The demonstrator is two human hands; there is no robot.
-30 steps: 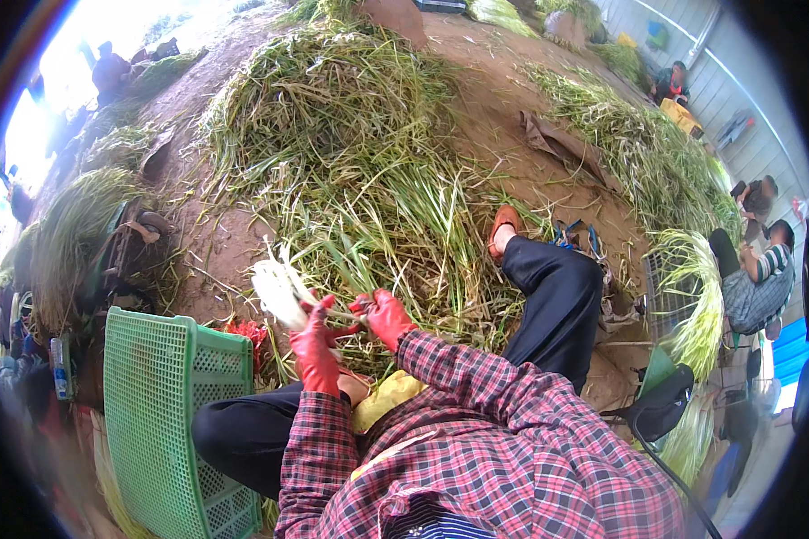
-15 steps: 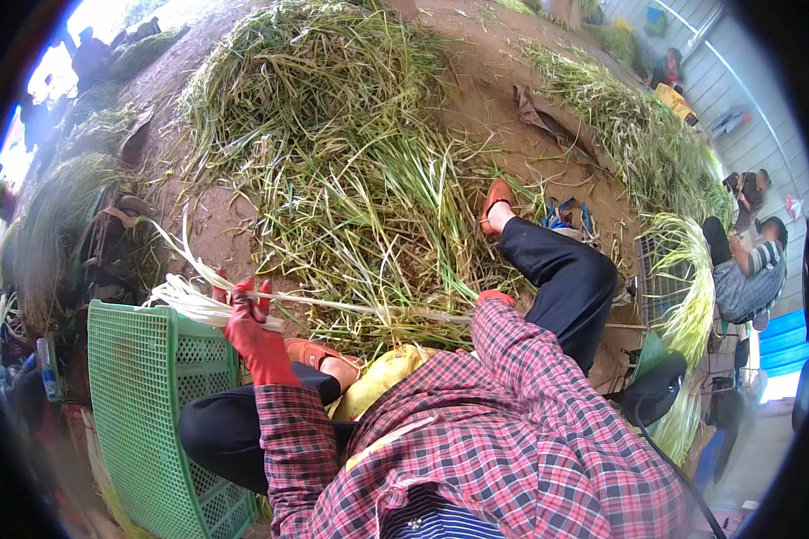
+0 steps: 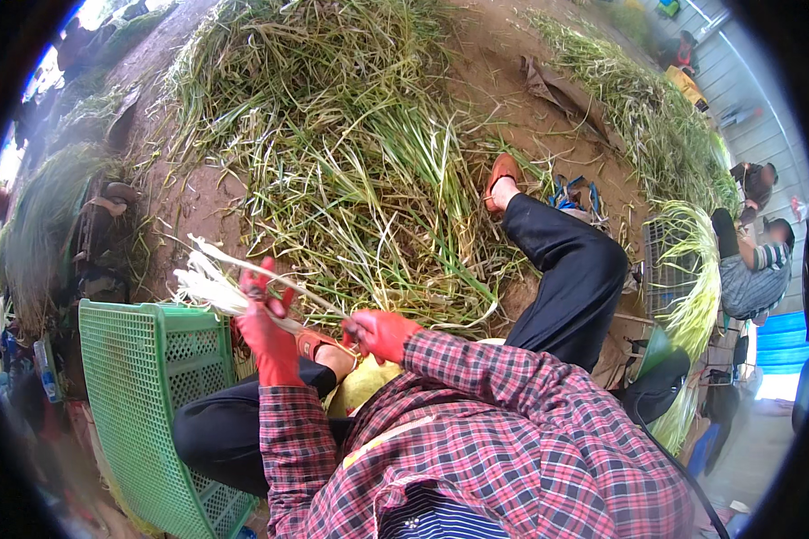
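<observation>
My left hand [image 3: 271, 334], in a red glove, is closed round a bunch of pale stalks [image 3: 208, 286] whose white ends stick out to the left. A single long stalk [image 3: 283, 280] runs from the white ends across to my right hand [image 3: 377, 335], also red-gloved. The right fingers are pinched together at that stalk's end, close beside the left hand. Both hands are above my lap, over a yellow cloth or bag [image 3: 361, 386]. Just left of the left forearm stands a green plastic crate [image 3: 126, 395] with perforated sides.
A large heap of green leaves and stalks [image 3: 333, 162] covers the ground in front of me. Another long heap [image 3: 638, 108] lies at the far right. Pale green stalks hang over a dark crate [image 3: 661, 269] on the right. Other people [image 3: 755, 269] sit near the right wall.
My right hand has moved left, from beyond my right sleeve to beside the left hand. The stalk between the hands now slants, and the left hand has shifted slightly right.
</observation>
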